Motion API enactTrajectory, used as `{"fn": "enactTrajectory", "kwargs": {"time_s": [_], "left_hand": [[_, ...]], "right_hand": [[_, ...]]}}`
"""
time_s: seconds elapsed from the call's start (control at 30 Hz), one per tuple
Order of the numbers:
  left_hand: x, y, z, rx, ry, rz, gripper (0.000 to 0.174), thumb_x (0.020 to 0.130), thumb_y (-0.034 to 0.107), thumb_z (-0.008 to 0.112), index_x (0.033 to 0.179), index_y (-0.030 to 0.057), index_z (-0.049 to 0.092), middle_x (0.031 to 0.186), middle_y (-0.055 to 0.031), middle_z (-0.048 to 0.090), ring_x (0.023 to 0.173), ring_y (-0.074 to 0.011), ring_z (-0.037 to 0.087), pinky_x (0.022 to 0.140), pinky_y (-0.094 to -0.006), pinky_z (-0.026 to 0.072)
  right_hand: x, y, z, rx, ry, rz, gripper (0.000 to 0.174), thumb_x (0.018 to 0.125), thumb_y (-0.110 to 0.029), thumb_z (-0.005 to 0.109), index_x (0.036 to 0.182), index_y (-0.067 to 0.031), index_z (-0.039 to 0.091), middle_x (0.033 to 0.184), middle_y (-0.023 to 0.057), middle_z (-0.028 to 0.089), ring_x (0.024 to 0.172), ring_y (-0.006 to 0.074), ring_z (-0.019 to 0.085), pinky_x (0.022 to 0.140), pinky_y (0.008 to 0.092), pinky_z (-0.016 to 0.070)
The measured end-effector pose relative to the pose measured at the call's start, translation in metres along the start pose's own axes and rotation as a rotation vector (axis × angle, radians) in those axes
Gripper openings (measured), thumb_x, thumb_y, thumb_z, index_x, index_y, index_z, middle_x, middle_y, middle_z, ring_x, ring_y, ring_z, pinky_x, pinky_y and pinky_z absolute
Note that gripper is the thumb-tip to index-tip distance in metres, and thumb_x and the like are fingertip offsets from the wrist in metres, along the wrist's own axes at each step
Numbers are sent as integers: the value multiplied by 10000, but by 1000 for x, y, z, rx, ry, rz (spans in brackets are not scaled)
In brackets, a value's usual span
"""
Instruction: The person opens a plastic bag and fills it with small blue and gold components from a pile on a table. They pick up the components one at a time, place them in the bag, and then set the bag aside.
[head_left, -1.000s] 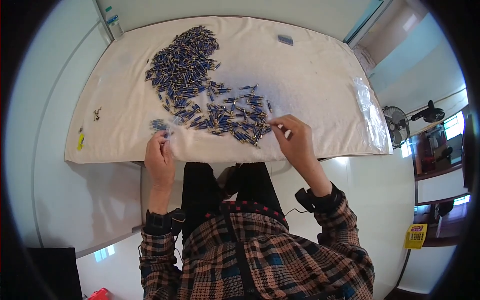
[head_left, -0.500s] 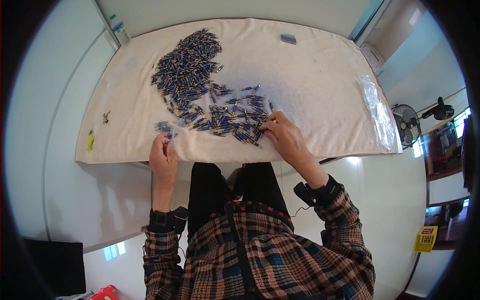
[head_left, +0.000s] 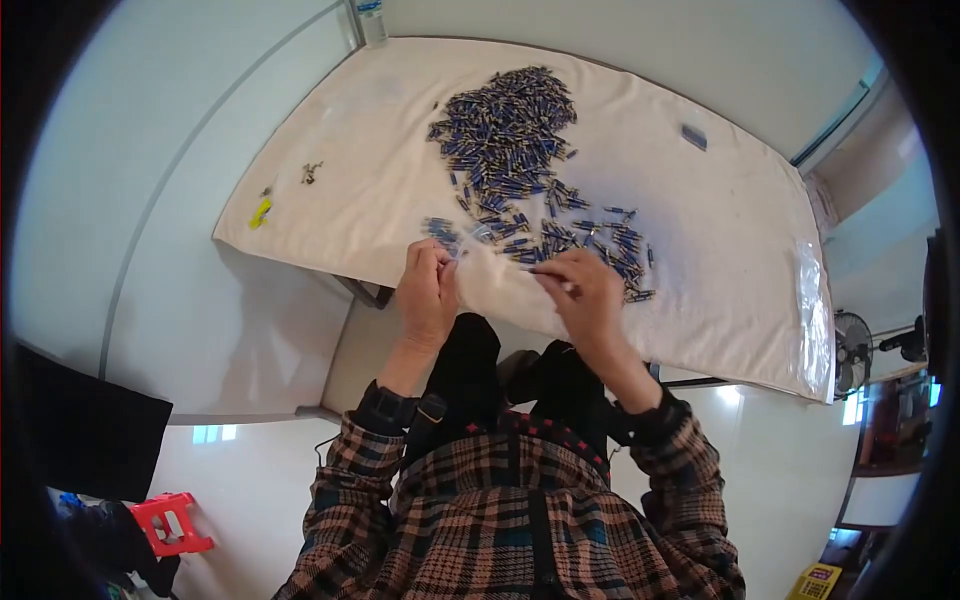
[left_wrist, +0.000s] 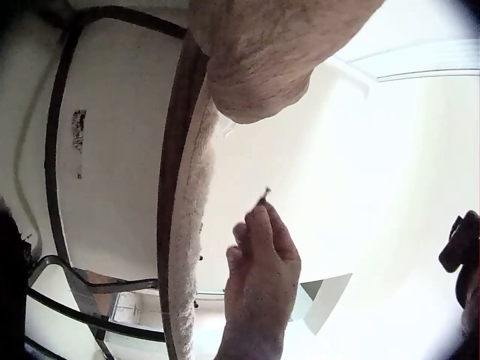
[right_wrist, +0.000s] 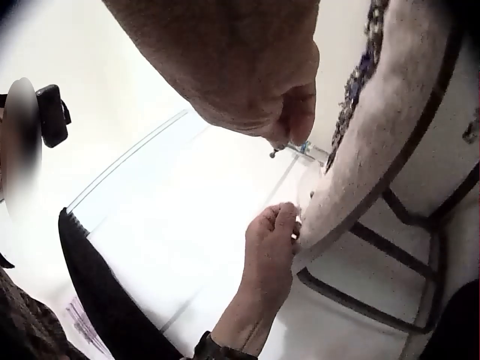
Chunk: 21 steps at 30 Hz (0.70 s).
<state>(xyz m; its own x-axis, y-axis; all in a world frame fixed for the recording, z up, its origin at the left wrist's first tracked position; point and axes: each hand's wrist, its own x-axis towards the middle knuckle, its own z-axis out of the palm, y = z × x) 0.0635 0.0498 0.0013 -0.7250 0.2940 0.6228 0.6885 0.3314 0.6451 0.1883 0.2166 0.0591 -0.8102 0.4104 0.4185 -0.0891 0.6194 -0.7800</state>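
My left hand point(head_left: 428, 295) pinches the edge of a clear plastic bag point(head_left: 478, 236) near the front edge of the cloth. Beside its fingertips lies a small cluster of blue pieces point(head_left: 440, 230), seemingly under or within the clear plastic. Between thumb and fingertips, my right hand point(head_left: 592, 300) pinches one small slim piece with a metal end point(left_wrist: 264, 195). This hand is raised in front of the near group of blue pieces with brass-coloured ends point(head_left: 625, 245), a short way right of the bag. In the right wrist view, the piece's tip sticks out below the fingers.
A large heap of the same blue pieces point(head_left: 505, 125) covers the middle back of the white cloth point(head_left: 350, 130). A small grey-blue block point(head_left: 694, 137) sits back right, and clear plastic sheeting point(head_left: 812, 310) along the right edge. Metal bits point(head_left: 311, 173) and a yellow item point(head_left: 261, 213) lie left.
My right hand has left the near group and moved left toward the bag, carrying one piece. The left hand keeps its grip on the bag. The head view has swung left.
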Motion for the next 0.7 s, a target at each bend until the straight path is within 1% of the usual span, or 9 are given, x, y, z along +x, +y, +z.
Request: {"fn": "enactTrajectory", "kwargs": {"time_s": [0.07,0.1,0.2,0.33,0.4,0.5,0.6,0.63,0.7], "left_hand": [[-1,-2,0,2,-2,-6,70,861,81,571,899,56,518,970,-107,551,696,-296,576,619,-366,466],[-1,-2,0,3,-4,-8,75,861,82,575,895,58,512,958,-103,537,691,-297,574,611,-370,463],[0,0,-2,-2,-20,-11,87,883,90,571,893,29,510,917,-114,519,693,-284,551,615,-344,456],[2,3,-3,-27,-47,-40,98,893,91,569,894,14,508,897,-125,510,697,-283,540,617,-333,451],[0,3,-3,-41,-58,-61,97,892,89,569,895,14,507,898,-128,510,698,-286,540,616,-334,451],[0,2,-3,-33,-31,-15,88,888,77,569,894,13,509,892,-129,511,695,-290,538,616,-334,452],[-1,0,-3,-58,-3,-2,92,856,68,593,887,34,513,883,-120,526,708,-318,560,601,-364,455],[-1,-1,-3,-70,14,7,102,839,64,605,883,44,515,878,-115,534,715,-333,571,594,-379,457],[-1,-1,-3,-68,21,5,102,838,61,606,881,42,516,873,-116,535,716,-332,571,595,-378,457]], "right_hand": [[9,2,29,57,-32,-33,112,771,-6,704,876,-45,707,855,94,637,673,186,630,542,273,505],[13,5,41,57,-35,-39,112,771,-6,704,876,-45,707,855,94,637,673,186,630,542,273,505],[24,10,67,-51,-52,-184,132,751,7,701,879,-26,691,828,114,640,682,240,634,570,290,512],[25,6,76,-80,-63,-161,186,734,14,699,915,-14,670,806,127,640,692,283,633,592,304,512],[26,4,79,-104,-81,-160,207,735,17,699,937,-12,662,816,125,645,697,272,638,597,303,512],[27,1,85,-144,-101,-164,250,738,21,699,981,-7,646,836,122,654,707,249,649,607,300,510],[23,1,95,122,-67,-45,270,762,34,684,1023,-18,636,850,121,665,732,198,662,609,285,504],[22,1,97,126,-68,-48,270,762,34,684,1023,-18,636,850,121,665,732,198,662,609,285,504],[18,0,100,302,-30,28,272,775,37,679,1037,-14,631,887,119,669,749,173,662,624,271,505]]}}
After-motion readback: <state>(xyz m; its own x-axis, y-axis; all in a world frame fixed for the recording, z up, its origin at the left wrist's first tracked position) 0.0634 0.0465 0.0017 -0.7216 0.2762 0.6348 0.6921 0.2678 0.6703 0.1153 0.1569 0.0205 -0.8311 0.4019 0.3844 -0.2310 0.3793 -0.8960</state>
